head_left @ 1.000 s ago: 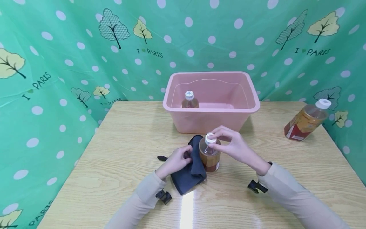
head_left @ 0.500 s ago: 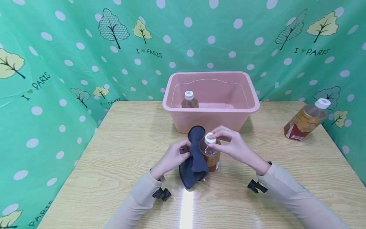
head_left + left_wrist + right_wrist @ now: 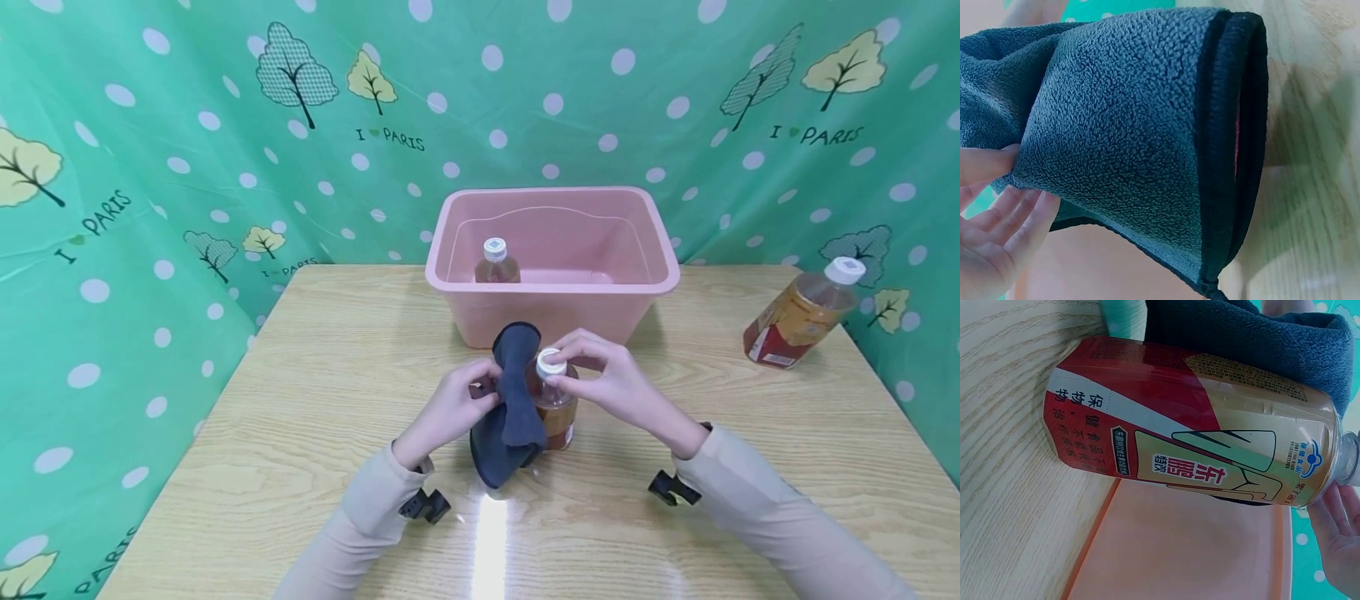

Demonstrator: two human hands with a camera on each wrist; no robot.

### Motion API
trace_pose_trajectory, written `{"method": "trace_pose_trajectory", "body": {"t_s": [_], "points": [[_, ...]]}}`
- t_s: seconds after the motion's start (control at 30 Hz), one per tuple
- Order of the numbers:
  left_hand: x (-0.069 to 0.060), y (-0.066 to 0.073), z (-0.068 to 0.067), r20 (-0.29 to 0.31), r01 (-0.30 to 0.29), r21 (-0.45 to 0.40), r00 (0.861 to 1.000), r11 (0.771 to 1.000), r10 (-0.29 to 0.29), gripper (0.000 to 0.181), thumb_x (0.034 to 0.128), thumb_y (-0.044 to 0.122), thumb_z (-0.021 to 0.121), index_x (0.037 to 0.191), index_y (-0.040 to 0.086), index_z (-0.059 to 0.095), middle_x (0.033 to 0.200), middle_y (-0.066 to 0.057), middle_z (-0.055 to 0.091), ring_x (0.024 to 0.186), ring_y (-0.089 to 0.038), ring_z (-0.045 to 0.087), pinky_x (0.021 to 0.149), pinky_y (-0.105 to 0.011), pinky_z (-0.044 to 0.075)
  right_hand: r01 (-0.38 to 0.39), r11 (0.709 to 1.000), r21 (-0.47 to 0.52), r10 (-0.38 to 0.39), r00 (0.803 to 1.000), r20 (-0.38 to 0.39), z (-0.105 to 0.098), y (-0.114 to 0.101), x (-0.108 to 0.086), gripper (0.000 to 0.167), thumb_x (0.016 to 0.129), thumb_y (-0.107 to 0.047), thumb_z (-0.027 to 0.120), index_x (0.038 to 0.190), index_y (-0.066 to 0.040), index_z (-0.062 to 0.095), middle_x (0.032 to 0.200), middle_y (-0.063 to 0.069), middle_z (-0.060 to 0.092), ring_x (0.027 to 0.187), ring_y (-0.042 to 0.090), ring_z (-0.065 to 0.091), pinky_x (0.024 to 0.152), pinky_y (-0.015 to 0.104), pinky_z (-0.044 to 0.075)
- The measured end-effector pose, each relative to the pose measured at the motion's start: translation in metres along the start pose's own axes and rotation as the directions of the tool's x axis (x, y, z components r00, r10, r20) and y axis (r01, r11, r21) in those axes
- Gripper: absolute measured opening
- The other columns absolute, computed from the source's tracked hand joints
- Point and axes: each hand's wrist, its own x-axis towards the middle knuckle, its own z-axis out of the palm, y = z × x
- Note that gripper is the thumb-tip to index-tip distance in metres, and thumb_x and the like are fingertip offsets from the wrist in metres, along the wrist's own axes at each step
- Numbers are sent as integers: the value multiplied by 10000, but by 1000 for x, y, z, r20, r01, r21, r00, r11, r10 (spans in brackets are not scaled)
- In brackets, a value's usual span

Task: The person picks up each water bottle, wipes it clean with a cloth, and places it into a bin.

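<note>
A bottle (image 3: 557,421) with a red and gold label and a white cap stands upright on the table in front of the pink bin. My right hand (image 3: 611,379) pinches its cap from the right side. Against the bottle's left side lies a dark grey-blue cloth (image 3: 517,408), bunched and folded. My left hand (image 3: 457,404) pinches this cloth between thumb and fingers. In the left wrist view the fleecy cloth (image 3: 1122,137) fills most of the picture, its black-edged border hanging down. The right wrist view shows the bottle's label (image 3: 1191,425) up close, with the cloth behind it.
Behind the hands is the pink bin (image 3: 555,289), with another white-capped bottle (image 3: 497,265) inside at its left. A third bottle (image 3: 802,317) leans at the table's right side. A green polka-dot curtain (image 3: 555,100) hangs behind the wooden table (image 3: 300,433).
My left hand has lifted the cloth and shifted it up and slightly right, closer round the bottle's left side. The right hand stays on the cap, and the bottle stands where it was.
</note>
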Motion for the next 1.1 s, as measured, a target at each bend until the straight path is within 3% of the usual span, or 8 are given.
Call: {"method": "trace_pose_trajectory", "body": {"t_s": [0.23, 0.47, 0.77, 1.0, 1.1], "points": [[-1, -10, 5, 21, -19, 22, 1000, 1000, 18, 168, 715, -128, 565, 825, -1, 561, 801, -96, 552, 705, -165, 541, 602, -229, 480, -13, 1000, -12, 13, 1000, -1, 0, 0, 0, 212, 723, 4, 679, 930, -23, 640, 928, 57, 578, 904, 100, 548, 819, 258, 460], [-4, -20, 12, 38, 15, 19, 999, 1000, -16, 175, 699, -135, 575, 818, -11, 546, 801, -122, 564, 702, -224, 565, 609, -284, 490, -25, 999, -26, 24, 1000, -14, 1, -2, 0, 225, 715, 6, 686, 932, -31, 643, 933, 51, 581, 903, 112, 547, 824, 248, 456], [-5, -30, 17, 71, 38, 55, 997, 998, -42, 180, 683, -120, 565, 819, -4, 542, 771, -92, 554, 670, -155, 543, 609, -222, 472, -36, 999, -30, 35, 999, -19, 2, -6, 0, 247, 694, 32, 693, 928, -27, 646, 926, 51, 584, 895, 97, 548, 818, 234, 454], [-6, -40, 22, 93, 54, 132, 993, 990, -67, 203, 655, -118, 569, 801, 17, 531, 742, -57, 540, 651, -129, 528, 600, -211, 445, -36, 999, -31, 35, 999, -22, 3, -22, 2, 222, 683, 102, 670, 891, 40, 628, 897, 105, 579, 874, 74, 543, 806, 227, 458], [-6, -43, 24, 106, 56, 150, 992, 987, -73, 201, 651, -117, 566, 786, 25, 522, 726, -50, 538, 641, -122, 526, 591, -205, 439, -53, 998, -31, 53, 998, -23, 2, -19, 2, 227, 685, 95, 671, 898, 25, 633, 899, 90, 580, 875, 75, 542, 809, 230, 457]]}}
